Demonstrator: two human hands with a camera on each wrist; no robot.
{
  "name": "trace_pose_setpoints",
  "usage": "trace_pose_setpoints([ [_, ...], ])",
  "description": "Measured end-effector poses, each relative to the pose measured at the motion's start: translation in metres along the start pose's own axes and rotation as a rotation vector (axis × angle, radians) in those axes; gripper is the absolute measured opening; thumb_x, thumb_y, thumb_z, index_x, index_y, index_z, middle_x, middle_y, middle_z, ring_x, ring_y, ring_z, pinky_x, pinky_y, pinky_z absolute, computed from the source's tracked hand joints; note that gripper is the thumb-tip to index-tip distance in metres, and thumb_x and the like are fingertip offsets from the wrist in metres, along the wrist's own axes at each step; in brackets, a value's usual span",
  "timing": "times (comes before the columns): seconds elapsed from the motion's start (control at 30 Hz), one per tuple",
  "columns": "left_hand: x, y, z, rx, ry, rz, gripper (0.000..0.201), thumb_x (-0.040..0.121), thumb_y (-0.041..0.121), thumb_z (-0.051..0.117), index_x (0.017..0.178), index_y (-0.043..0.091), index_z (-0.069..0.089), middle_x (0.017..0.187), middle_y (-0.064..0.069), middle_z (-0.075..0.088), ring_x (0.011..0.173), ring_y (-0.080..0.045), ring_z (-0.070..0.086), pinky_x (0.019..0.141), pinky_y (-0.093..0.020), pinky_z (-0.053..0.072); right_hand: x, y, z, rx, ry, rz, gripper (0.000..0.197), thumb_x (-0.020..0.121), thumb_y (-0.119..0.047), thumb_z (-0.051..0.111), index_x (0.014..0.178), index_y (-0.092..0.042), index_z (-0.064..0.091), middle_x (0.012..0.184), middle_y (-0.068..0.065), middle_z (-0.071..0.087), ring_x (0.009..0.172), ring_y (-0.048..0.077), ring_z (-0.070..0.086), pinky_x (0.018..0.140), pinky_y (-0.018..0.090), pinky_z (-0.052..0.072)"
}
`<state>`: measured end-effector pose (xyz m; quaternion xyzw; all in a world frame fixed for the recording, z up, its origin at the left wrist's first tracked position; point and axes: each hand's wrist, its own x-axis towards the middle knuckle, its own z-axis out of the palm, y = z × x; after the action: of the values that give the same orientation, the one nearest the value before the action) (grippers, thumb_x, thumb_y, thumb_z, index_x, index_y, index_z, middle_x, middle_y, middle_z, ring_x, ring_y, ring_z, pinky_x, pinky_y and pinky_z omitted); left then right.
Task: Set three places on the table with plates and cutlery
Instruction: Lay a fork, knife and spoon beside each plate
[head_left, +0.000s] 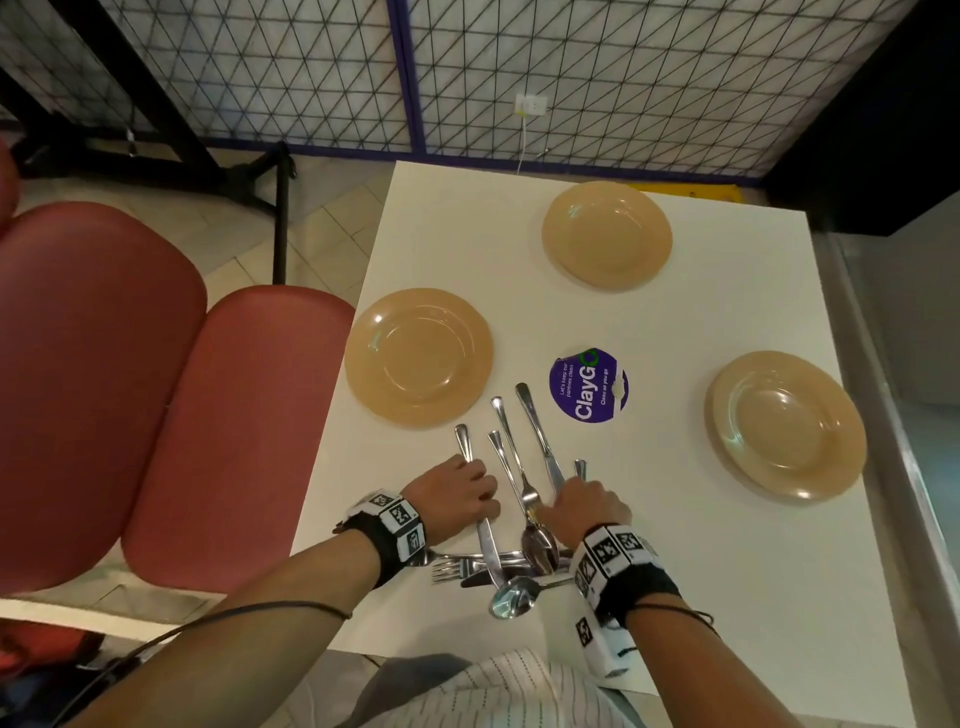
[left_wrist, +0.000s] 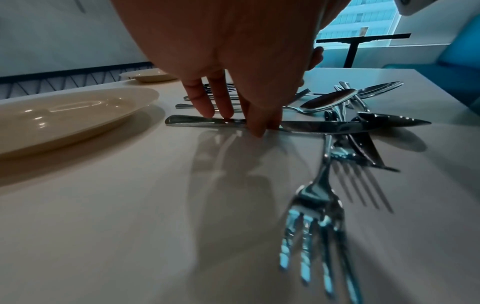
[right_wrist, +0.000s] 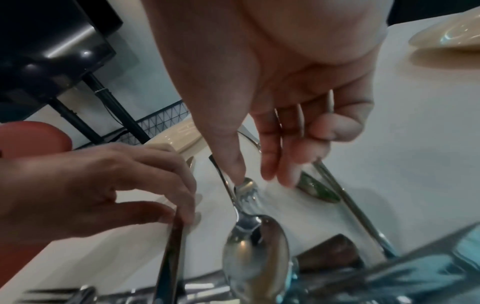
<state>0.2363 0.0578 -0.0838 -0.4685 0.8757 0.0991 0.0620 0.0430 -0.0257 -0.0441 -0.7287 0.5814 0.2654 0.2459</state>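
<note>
Three tan plates sit on the white table (head_left: 649, 322): one at the left (head_left: 418, 358), one at the back (head_left: 607, 236), one at the right (head_left: 787, 426). A loose pile of forks, knives and spoons (head_left: 519, 561) lies near the front edge. My left hand (head_left: 457, 499) pinches a table knife (head_left: 464, 441) at its middle, thumb and fingertips on it (left_wrist: 259, 125), with the knife still touching the table. My right hand (head_left: 576, 501) reaches down beside it with fairly straight fingers. Its index fingertip (right_wrist: 240, 172) touches a fork's neck (right_wrist: 245, 187), above a spoon bowl (right_wrist: 257, 253).
A round purple sticker (head_left: 588, 387) lies flat between the plates. Red padded seats (head_left: 156, 415) stand along the table's left side. A metal ledge (head_left: 883, 415) runs along the right edge. A wire-mesh partition (head_left: 519, 78) stands beyond the far edge.
</note>
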Motion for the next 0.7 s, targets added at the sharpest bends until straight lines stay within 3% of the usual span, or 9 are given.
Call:
trace_pose_setpoints([
  [0.13,-0.008,0.005,0.008,-0.017,0.001,-0.006,0.026,0.081,0.014,0.070,0.101,0.025,0.059,0.098,0.001,0.061,0.092,-0.023,0.057,0.083,-0.038,0.050,-0.017,0.011,0.014,-0.074,-0.109,0.020,0.052,0.082,-0.063,0.060,0.105,-0.016,0.060,0.088,-0.001,0.060,0.079,0.018,0.057,0.071,0.029,0.047],
  [0.27,-0.018,0.008,0.005,-0.052,-0.035,-0.073,0.033,0.079,0.007,0.067,0.107,0.023,0.058,0.102,-0.001,0.059,0.091,-0.024,0.055,0.088,-0.039,0.049,-0.021,0.017,0.024,-0.014,-0.180,0.043,0.050,0.072,-0.062,0.067,0.092,-0.016,0.068,0.089,0.000,0.067,0.081,0.018,0.064,0.071,0.030,0.050],
  [0.37,-0.028,0.005,0.004,-0.030,-0.029,-0.128,0.037,0.071,0.006,0.071,0.103,0.022,0.060,0.099,-0.001,0.060,0.087,-0.023,0.056,0.081,-0.038,0.051,-0.024,0.015,0.030,0.001,-0.195,0.015,0.049,0.073,-0.062,0.069,0.091,-0.016,0.069,0.088,0.000,0.070,0.081,0.017,0.066,0.076,0.032,0.055],
  [0.47,-0.039,0.000,0.007,-0.037,-0.021,-0.174,0.045,0.066,0.005,0.074,0.104,0.025,0.061,0.101,0.000,0.063,0.087,-0.022,0.057,0.075,-0.036,0.051,-0.025,0.014,0.033,0.102,-0.230,0.005,0.038,0.075,-0.051,0.072,0.087,-0.016,0.069,0.086,0.000,0.070,0.080,0.016,0.067,0.079,0.034,0.058],
  [0.6,-0.053,-0.003,0.006,-0.083,0.056,-0.259,0.056,0.060,-0.002,0.075,0.105,0.030,0.065,0.089,0.007,0.067,0.082,-0.019,0.060,0.072,-0.033,0.050,-0.023,0.025,0.037,0.261,-0.268,0.002,0.026,0.077,-0.036,0.073,0.082,-0.011,0.074,0.082,0.002,0.073,0.076,0.017,0.070,0.075,0.033,0.060],
  [0.7,-0.065,-0.003,0.005,-0.134,0.092,-0.325,0.066,0.053,-0.007,0.078,0.106,0.031,0.067,0.090,0.008,0.067,0.084,-0.018,0.063,0.076,-0.033,0.053,-0.026,0.038,0.037,0.324,-0.240,0.010,0.021,0.078,-0.027,0.073,0.086,-0.007,0.074,0.082,0.005,0.074,0.076,0.017,0.071,0.075,0.033,0.061],
])
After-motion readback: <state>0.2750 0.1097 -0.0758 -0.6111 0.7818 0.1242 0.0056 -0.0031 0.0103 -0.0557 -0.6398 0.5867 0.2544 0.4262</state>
